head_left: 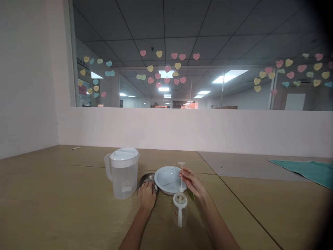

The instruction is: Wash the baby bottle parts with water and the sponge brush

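Right fingers (185,175) pinching a white plunger rod (181,169) — left fingers (147,189) spread on a steel bowl (147,177) — clear jar's (180,217) red markings unreadable

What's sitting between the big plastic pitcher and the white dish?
In the head view, a round steel bowl sits between the plastic pitcher and the white dish, with the left hand on top of it.

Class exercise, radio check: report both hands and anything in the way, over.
Left hand on steel bowl. Right hand pinching white plastic stem above clear jar. White plate between them; lidded pitcher beside bowl.
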Demonstrator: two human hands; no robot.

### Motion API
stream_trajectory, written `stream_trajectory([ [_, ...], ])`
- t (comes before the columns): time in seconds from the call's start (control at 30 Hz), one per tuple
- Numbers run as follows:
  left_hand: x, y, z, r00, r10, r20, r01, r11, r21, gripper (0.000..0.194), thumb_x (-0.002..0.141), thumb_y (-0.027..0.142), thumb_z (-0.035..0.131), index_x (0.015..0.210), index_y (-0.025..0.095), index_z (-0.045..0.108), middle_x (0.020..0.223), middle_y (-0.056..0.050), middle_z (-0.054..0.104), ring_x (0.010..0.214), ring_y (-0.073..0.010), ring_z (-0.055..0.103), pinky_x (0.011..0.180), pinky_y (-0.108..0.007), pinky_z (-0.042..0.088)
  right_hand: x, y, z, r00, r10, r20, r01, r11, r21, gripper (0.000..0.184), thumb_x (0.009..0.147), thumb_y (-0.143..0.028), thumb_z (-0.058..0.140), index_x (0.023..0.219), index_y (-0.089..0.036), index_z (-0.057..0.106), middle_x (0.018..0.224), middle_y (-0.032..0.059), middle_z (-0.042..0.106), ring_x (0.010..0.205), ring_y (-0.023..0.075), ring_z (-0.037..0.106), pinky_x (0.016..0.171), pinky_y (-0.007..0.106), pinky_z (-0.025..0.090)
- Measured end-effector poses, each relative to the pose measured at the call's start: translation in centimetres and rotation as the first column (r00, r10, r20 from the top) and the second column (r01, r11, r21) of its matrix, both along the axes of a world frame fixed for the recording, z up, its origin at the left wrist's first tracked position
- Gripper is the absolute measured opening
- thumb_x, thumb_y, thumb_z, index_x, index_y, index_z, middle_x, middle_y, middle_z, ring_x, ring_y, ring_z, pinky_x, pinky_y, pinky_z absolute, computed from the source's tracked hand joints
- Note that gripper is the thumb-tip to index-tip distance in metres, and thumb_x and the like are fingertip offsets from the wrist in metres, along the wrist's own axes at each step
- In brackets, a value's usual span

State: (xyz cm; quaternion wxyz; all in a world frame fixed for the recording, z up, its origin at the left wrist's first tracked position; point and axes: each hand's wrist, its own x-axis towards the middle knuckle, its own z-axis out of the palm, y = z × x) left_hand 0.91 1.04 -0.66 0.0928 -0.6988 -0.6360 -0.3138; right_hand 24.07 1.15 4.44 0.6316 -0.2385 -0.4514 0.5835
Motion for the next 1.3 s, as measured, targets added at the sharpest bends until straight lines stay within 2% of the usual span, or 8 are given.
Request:
stream_trajectory([
  [0.33, 0.0, -0.4, 0.4, 0.995, 0.007, 0.099, -0.016, 0.996, 0.090, 0.024, 0.083, 0.018, 0.042, 0.093, 0.018, 0.063, 0.100, -0.007, 0.067, 0.097, -0.0242, 0.058, 0.084, -0.037, 0.042, -0.1, -1.0, 0.7, 0.993, 0.114, 0.018, -0.114, 0.993, 0.034, 0.039, 0.056, -0.031, 0.084, 0.087, -0.020, 0.063, 0.076, -0.0010, 0.064, 0.066, 0.0108, 0.061, 0.068, 0.024, 0.051],
  [0.47, -0.2, -0.3, 0.4, 0.989, 0.015, 0.148, -0.040, 0.985, 0.169, 0.027, 0.086, 0.024, 0.037, 0.095, 0.016, 0.062, 0.097, -0.009, 0.068, 0.093, -0.0255, 0.059, 0.081, -0.038, 0.044, -0.2, -1.3, 0.9, 0.993, 0.114, 0.007, -0.114, 0.993, 0.043, 0.038, 0.057, -0.030, 0.082, 0.089, -0.021, 0.063, 0.077, -0.0010, 0.063, 0.066, 0.0117, 0.060, 0.068, 0.026, 0.051],
  [0.6, -0.2, -0.3, 0.5, 0.986, -0.015, 0.165, -0.022, 0.976, 0.216, 0.029, 0.087, 0.026, 0.036, 0.097, 0.016, 0.061, 0.099, -0.009, 0.068, 0.092, -0.0247, 0.060, 0.081, -0.038, 0.045, -0.5, -1.6, 1.1, 0.993, 0.117, 0.002, -0.117, 0.992, 0.046, 0.045, 0.057, -0.028, 0.082, 0.097, -0.022, 0.063, 0.078, -0.0006, 0.062, 0.067, 0.0124, 0.060, 0.069, 0.028, 0.051],
  [0.77, -0.1, -0.3, 0.4, 0.982, -0.051, 0.183, 0.001, 0.965, 0.261, 0.028, 0.088, 0.027, 0.035, 0.095, 0.018, 0.060, 0.096, -0.008, 0.068, 0.091, -0.0243, 0.060, 0.081, -0.038, 0.045, -0.7, -1.7, 1.0, 0.985, 0.166, 0.039, -0.169, 0.984, 0.064, 0.043, 0.058, -0.028, 0.082, 0.096, -0.023, 0.062, 0.079, -0.0013, 0.061, 0.069, 0.0122, 0.060, 0.073, 0.030, 0.051],
  [0.97, -0.2, -0.2, 0.3, 0.975, -0.089, 0.204, 0.025, 0.954, 0.298, 0.027, 0.088, 0.029, 0.036, 0.095, 0.019, 0.060, 0.096, -0.007, 0.067, 0.092, -0.0238, 0.060, 0.084, -0.039, 0.045, -0.7, -1.9, 0.6, 0.958, 0.267, 0.108, -0.279, 0.952, 0.123, 0.042, 0.061, -0.027, 0.080, 0.098, -0.021, 0.062, 0.075, 0.0002, 0.064, 0.072, 0.0158, 0.062, 0.077, 0.035, 0.049],
  [1.1, -0.2, -0.2, 0.3, 0.974, -0.089, 0.209, 0.023, 0.953, 0.301, 0.027, 0.088, 0.028, 0.036, 0.096, 0.018, 0.060, 0.096, -0.007, 0.067, 0.091, -0.0241, 0.060, 0.083, -0.039, 0.045, -0.7, -2.3, 0.7, 0.923, 0.310, 0.226, -0.346, 0.928, 0.140, 0.039, 0.057, -0.028, 0.082, 0.091, -0.019, 0.065, 0.074, 0.0016, 0.065, 0.079, 0.0181, 0.063, 0.085, 0.035, 0.044],
  [1.2, -0.2, -0.2, 0.3, 0.973, -0.086, 0.214, 0.018, 0.952, 0.304, 0.027, 0.088, 0.029, 0.036, 0.096, 0.018, 0.060, 0.095, -0.007, 0.067, 0.091, -0.0241, 0.060, 0.082, -0.039, 0.045, -0.6, -2.3, 0.6, 0.889, 0.363, 0.280, -0.402, 0.911, 0.093, 0.046, 0.052, -0.027, 0.084, 0.093, -0.020, 0.065, 0.077, 0.0020, 0.066, 0.081, 0.0202, 0.063, 0.081, 0.035, 0.045],
  [1.3, -0.3, -0.2, 0.2, 0.969, -0.099, 0.225, 0.023, 0.949, 0.316, 0.027, 0.089, 0.029, 0.036, 0.096, 0.018, 0.060, 0.095, -0.008, 0.067, 0.091, -0.0242, 0.060, 0.082, -0.039, 0.045, -0.4, -2.2, 0.5, 0.875, 0.391, 0.284, -0.434, 0.895, 0.103, 0.051, 0.053, -0.025, 0.084, 0.099, -0.020, 0.064, 0.073, 0.0002, 0.063, 0.078, 0.0187, 0.062, 0.084, 0.037, 0.044],
])
